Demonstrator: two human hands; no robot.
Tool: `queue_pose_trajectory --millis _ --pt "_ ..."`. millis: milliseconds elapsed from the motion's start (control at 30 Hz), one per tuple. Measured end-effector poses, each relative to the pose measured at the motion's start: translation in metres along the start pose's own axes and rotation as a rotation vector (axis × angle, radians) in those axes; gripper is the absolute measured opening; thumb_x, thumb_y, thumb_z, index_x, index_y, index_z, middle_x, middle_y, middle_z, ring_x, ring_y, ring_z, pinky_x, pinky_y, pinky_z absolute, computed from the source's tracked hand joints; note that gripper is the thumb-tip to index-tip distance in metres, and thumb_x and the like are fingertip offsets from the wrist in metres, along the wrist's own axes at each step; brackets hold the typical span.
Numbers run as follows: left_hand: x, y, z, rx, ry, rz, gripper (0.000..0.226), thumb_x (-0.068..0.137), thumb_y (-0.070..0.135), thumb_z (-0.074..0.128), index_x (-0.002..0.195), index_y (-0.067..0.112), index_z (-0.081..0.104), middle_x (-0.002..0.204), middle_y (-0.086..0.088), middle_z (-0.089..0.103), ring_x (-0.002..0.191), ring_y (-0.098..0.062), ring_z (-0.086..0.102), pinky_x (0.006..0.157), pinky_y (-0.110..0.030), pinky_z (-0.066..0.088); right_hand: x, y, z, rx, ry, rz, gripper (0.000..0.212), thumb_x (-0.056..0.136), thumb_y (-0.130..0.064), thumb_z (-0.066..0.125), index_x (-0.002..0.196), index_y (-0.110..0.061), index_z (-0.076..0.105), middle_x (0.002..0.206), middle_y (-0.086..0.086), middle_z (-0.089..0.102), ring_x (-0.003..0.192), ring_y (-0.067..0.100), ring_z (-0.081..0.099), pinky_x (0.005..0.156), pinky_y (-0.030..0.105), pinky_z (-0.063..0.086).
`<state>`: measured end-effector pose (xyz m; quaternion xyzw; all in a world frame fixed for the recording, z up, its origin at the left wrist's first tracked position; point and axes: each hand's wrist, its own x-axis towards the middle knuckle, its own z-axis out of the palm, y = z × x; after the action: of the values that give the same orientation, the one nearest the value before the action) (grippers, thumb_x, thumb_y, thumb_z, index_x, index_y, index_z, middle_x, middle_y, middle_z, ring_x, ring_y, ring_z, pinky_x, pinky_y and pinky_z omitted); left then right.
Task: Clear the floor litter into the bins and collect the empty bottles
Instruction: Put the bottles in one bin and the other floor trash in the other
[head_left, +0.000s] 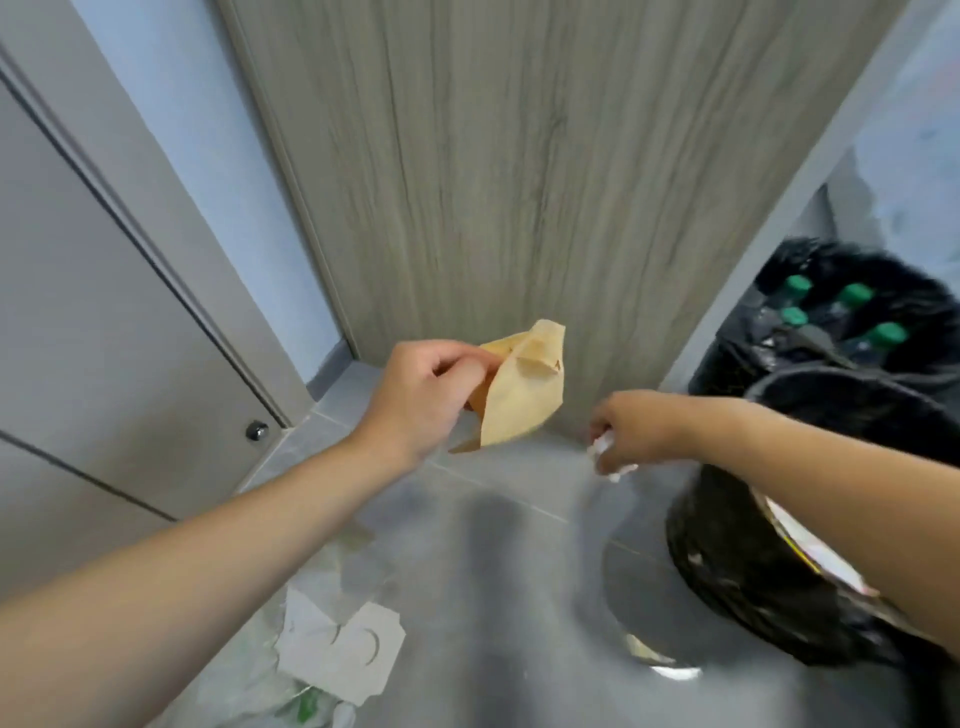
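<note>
Hands: left grip (415, 395) pinches one brown paper (519, 389), right grip (631, 431) clutches one white wad (605, 449).

A wood-grain panel (467, 171) stands upright at centre, meeting the grey tiled floor (509, 519) at its base. To its left, a pale blue wall (208, 130) runs down to a grey skirting. A grey cabinet door (104, 312) at far left carries a round metal stud (256, 431) near its lower corner.
</note>
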<state>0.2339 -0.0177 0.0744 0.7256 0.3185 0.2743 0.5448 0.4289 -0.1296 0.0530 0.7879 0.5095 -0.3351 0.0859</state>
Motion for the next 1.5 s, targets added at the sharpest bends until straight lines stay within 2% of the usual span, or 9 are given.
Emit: queue_pose_trajectory --millis 200,467,733,833,1033,1133,1233,1367,1500 --pt "0.004 0.094 0.098 -0.335 -0.214 -0.064 0.034 0.093 0.003 0.051 0.068 0.011 0.073 0.058 -0.002 0.066 0.054 -0.012 0.062 0.053 -0.024 0.053 -0.089 0.107 -0.052 0.151 0.166 0.176 0.017 0.080 -0.025 0.070 0.095 -0.019 0.065 0.079 0.004 0.071 0.063 0.018 0.063 0.060 0.029 0.053" --pt "0.011 0.123 0.221 -0.218 -0.411 -0.151 0.039 0.094 0.034 0.052 0.093 0.002 0.073 0.087 -0.019 0.072 0.077 -0.028 0.069 0.081 -0.044 0.058 -0.109 0.203 0.004 0.186 0.054 0.372 0.036 0.083 -0.036 0.068 0.098 -0.004 0.069 0.086 0.012 0.073 0.064 0.022 0.062 0.056 0.028 0.050" --pt "0.023 0.073 0.318 0.548 -0.658 -0.160 0.024 0.087 0.029 0.046 0.076 0.011 0.058 0.075 -0.008 0.064 0.073 -0.029 0.065 0.067 -0.036 0.054 -0.109 0.250 0.018 0.182 0.184 0.459 0.012 0.087 -0.008 0.052 0.076 -0.012 0.053 0.072 0.003 0.054 0.070 0.021 0.055 0.058 0.026 0.042" --pt "0.015 0.051 0.342 0.994 -0.884 0.040 0.025 0.095 0.021 0.042 0.101 0.005 0.061 0.099 -0.014 0.065 0.088 -0.030 0.061 0.074 -0.037 0.049 -0.109 0.257 0.019 0.194 0.216 0.442 0.012 0.088 -0.006 0.049 0.082 -0.012 0.058 0.087 0.007 0.058 0.083 0.024 0.058 0.066 0.028 0.044" --pt "0.011 0.035 0.352 1.136 -1.151 -0.150 0.043 0.092 0.009 0.039 0.132 0.012 0.056 0.129 -0.012 0.057 0.113 -0.030 0.054 0.098 -0.039 0.045 -0.103 0.247 0.020 0.204 0.254 0.382 0.011 0.089 -0.008 0.049 0.091 -0.009 0.060 0.091 0.006 0.061 0.088 0.025 0.059 0.062 0.025 0.044" --pt "0.013 0.071 0.330 1.023 -1.131 -0.093 0.051 0.090 0.001 0.038 0.135 0.018 0.057 0.133 -0.003 0.056 0.112 -0.024 0.054 0.091 -0.028 0.045 -0.101 0.237 0.016 0.197 0.284 0.357 0.017 0.087 -0.011 0.051 0.101 -0.012 0.061 0.098 0.006 0.064 0.086 0.024 0.059 0.066 0.028 0.043" --pt "0.022 0.096 0.287 0.845 -1.010 -0.140 0.051 0.084 -0.006 0.037 0.117 0.017 0.069 0.101 0.006 0.066 0.083 -0.011 0.060 0.069 -0.018 0.046 -0.106 0.216 0.003 0.130 0.327 0.314 0.004 0.086 -0.010 0.050 0.086 -0.014 0.052 0.090 0.005 0.059 0.078 0.021 0.055 0.058 0.026 0.040" --pt "0.031 0.098 0.216 0.810 -0.742 -0.101 0.035 0.083 0.000 0.041 0.094 0.016 0.070 0.076 0.004 0.066 0.077 -0.015 0.065 0.068 -0.025 0.049 -0.108 0.167 -0.010 -0.054 0.458 0.179 0.017 0.087 -0.011 0.045 0.102 -0.014 0.053 0.106 0.008 0.052 0.097 0.028 0.054 0.079 0.036 0.049" --pt "0.036 0.066 0.137 0.870 -0.506 0.009 0.023 0.092 0.023 0.048 0.101 0.019 0.069 0.093 0.007 0.068 0.087 -0.014 0.063 0.078 -0.028 0.050 -0.089 0.095 -0.013 -0.056 0.414 0.018 0.035 0.089 -0.014 0.043 0.122 -0.010 0.051 0.119 0.012 0.052 0.110 0.032 0.054 0.091 0.039 0.048"
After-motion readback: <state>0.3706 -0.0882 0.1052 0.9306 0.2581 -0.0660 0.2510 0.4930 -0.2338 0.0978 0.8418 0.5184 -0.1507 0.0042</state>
